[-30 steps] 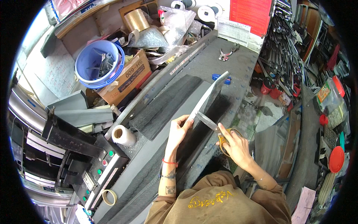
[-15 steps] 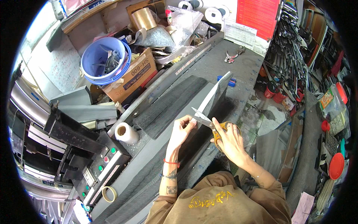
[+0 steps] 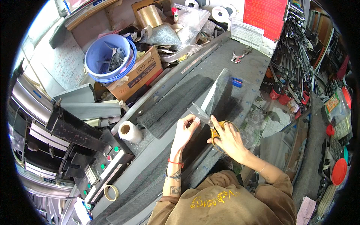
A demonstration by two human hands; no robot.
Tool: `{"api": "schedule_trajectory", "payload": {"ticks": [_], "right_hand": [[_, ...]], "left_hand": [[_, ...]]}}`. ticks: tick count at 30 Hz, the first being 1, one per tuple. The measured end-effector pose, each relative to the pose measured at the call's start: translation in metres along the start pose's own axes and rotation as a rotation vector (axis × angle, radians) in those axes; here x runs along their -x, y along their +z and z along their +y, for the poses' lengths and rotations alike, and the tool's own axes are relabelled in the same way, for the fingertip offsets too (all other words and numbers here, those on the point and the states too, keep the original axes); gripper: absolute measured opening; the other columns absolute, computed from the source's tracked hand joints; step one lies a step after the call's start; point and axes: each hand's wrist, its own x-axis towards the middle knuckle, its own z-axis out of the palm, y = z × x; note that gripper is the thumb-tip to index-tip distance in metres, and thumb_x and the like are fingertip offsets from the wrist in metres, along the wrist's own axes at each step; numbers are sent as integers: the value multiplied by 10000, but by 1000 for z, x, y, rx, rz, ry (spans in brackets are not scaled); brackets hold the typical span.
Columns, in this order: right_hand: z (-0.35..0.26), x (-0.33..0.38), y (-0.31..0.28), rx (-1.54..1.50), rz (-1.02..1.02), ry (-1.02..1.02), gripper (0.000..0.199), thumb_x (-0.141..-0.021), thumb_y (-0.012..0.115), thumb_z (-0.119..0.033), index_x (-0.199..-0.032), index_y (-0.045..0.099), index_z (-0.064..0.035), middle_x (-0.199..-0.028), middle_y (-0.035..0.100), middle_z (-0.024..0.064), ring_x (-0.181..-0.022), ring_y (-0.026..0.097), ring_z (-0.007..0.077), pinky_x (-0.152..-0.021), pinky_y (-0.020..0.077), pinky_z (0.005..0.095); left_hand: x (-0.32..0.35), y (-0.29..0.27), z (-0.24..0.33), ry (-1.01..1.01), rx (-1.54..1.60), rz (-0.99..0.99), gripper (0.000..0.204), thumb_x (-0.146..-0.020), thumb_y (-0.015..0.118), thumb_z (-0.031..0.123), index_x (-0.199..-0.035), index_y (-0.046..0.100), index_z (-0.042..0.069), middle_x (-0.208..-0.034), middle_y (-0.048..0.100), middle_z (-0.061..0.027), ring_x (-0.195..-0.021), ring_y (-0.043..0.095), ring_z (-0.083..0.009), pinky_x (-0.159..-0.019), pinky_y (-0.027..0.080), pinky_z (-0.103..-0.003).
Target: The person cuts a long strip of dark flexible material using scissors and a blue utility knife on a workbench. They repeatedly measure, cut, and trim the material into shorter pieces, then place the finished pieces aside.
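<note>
We see the right hand (image 3: 229, 138) gripping the yellow-handled scissors (image 3: 202, 115), its forefinger extended toward the pivot and its other fingers about the handles; the blades stand parted. Just left of them we note the left hand (image 3: 185, 131), thumb and forefinger drawn together; whether they pinch anything we cannot tell. The white-edged grey strip (image 3: 222, 88) extends to the far side of the blades, between a dark panel (image 3: 176, 105) at left and a small blue object (image 3: 236, 82) at right.
</note>
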Motion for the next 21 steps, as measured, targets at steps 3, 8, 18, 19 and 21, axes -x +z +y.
{"api": "schedule_trajectory", "payload": {"ticks": [3,8,18,19,21], "right_hand": [[5,-7,5,-27,1,-9,850,-757,695,-159,-1470,233,-190,-987,533,215,-855,583,378,-786,510,444],[14,-16,6,-311,71,-123,758,-754,643,-51,-1435,325,-153,-948,565,195,-804,604,364,-760,521,409],[36,-19,30,-1210,-218,70,550,-901,562,-4,-1410,358,-43,-986,566,8,-798,604,103,-741,504,245],[38,-20,33,-1304,-240,158,545,-904,561,-9,-1410,364,-51,-972,560,-8,-767,594,97,-741,503,240],[43,-21,38,-1431,-268,167,545,-910,546,-8,-1419,363,-80,-875,498,-22,-663,490,60,-620,457,213]], "left_hand": [[0,-4,4,28,-35,16,188,-894,596,163,-817,612,-7,-690,550,28,-640,431,-48,-589,348,-236],[-1,-5,10,-3,-79,43,187,-905,588,164,-861,618,-15,-696,542,28,-647,430,-52,-591,350,-241],[1,4,12,59,-172,37,176,-918,531,104,-963,588,-57,-752,496,-9,-701,420,-81,-625,359,-242],[1,5,11,67,-136,31,175,-918,530,104,-967,588,-54,-752,495,-6,-701,420,-81,-628,359,-241],[1,6,9,75,-124,34,174,-918,529,104,-975,589,-48,-751,495,0,-702,420,-81,-633,359,-238]]}}
